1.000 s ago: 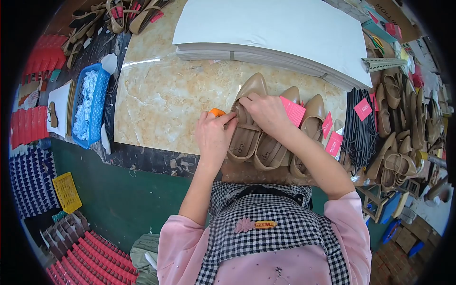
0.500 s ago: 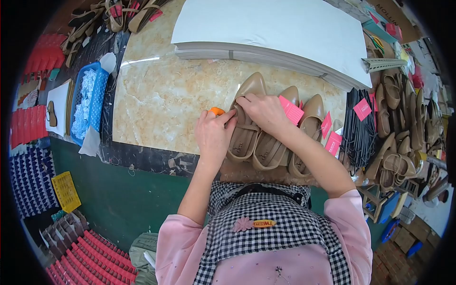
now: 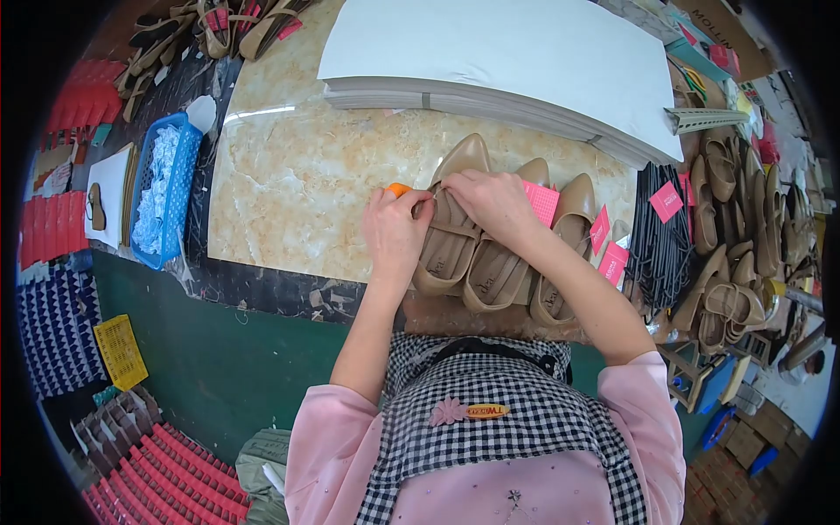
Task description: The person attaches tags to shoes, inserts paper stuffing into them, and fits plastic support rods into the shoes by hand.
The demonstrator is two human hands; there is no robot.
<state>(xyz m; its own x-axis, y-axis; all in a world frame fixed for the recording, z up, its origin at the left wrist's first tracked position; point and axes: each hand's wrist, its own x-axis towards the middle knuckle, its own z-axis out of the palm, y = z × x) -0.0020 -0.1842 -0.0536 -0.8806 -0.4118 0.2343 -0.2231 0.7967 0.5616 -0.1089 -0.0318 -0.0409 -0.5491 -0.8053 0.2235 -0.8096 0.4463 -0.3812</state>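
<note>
Three beige pointed shoes lie side by side at the table's front edge, toes away from me. The leftmost shoe (image 3: 446, 254) has a strap across it. My left hand (image 3: 398, 229) pinches at its left upper edge, with an orange object (image 3: 399, 188) tucked by the fingers. On the same shoe's opening, my right hand (image 3: 492, 206) has its fingers closed near the strap; what the fingertips grip is too small to make out. Pink tags (image 3: 542, 203) hang beside the middle shoe (image 3: 496, 278) and the right shoe (image 3: 573, 214).
Behind the shoes lies a stack of white sheets (image 3: 499, 61). A blue basket (image 3: 181, 188) with crumpled pale material stands at the left table edge. Black straps (image 3: 658, 249) and more tan shoes (image 3: 724, 302) are on the right. A yellow basket (image 3: 121, 353) is lower left.
Both hands have shifted slightly at the leftmost shoe; my left hand has moved a little up and right. Less of the orange object shows now.
</note>
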